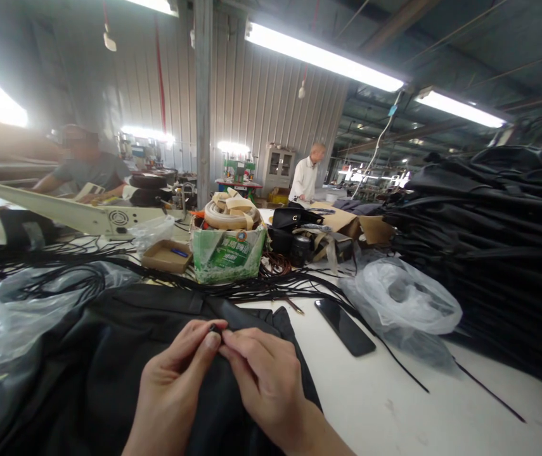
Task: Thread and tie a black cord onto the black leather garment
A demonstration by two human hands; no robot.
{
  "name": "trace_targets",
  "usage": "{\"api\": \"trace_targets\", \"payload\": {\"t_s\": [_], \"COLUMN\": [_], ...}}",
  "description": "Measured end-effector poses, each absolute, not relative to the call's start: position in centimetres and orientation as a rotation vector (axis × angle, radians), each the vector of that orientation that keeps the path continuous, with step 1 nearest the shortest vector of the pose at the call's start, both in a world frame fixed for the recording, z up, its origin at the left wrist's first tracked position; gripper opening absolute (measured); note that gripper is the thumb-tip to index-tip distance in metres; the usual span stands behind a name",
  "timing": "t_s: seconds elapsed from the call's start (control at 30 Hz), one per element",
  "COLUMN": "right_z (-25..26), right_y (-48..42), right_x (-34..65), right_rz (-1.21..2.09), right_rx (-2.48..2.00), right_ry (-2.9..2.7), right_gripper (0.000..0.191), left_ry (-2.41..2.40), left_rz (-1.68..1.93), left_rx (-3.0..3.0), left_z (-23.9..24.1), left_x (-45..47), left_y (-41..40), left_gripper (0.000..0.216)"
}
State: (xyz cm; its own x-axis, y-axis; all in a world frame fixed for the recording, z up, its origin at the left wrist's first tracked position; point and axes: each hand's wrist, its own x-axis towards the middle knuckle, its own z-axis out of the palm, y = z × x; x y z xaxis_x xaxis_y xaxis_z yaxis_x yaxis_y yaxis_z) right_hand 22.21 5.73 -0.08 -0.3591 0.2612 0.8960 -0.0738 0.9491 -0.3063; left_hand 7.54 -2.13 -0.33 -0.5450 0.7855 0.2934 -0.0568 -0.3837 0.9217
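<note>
A black fabric garment (123,354) lies spread over the near part of the white table (394,405). My left hand (175,386) and my right hand (264,380) meet above it. Both pinch a small black piece (215,329) at their fingertips, at the end of a black strap (232,315) of the garment. Whether the piece is a cord end or a fitting is too small to tell. Black cords (271,288) run across the table just beyond my hands.
A black phone (344,326) lies right of my hands beside a clear plastic bag (404,297). A tall stack of black fabric (499,253) fills the right. A green carton with tape rolls (227,250), a small cardboard tray (166,255) and a sewing machine (75,212) stand behind. Two other people work farther back.
</note>
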Motion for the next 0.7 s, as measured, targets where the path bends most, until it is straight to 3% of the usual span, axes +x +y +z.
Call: {"api": "trace_targets", "payload": {"t_s": [0.17, 0.7], "right_z": [-0.3, -1.3], "right_y": [5.4, 5.5], "right_x": [22.0, 21.5], "right_rz": [0.616, 0.813], "right_rx": [-0.328, -0.4], "right_ry": [-1.885, -1.957], "right_gripper": [0.012, 0.025], "left_ry": [1.422, 1.498], "left_rz": [1.994, 2.013], "left_rx": [1.297, 1.173], "left_z": [-0.6, 1.1], "left_x": [7.5, 8.8], "left_y": [-2.1, -2.7], "left_gripper": [0.019, 0.014]}}
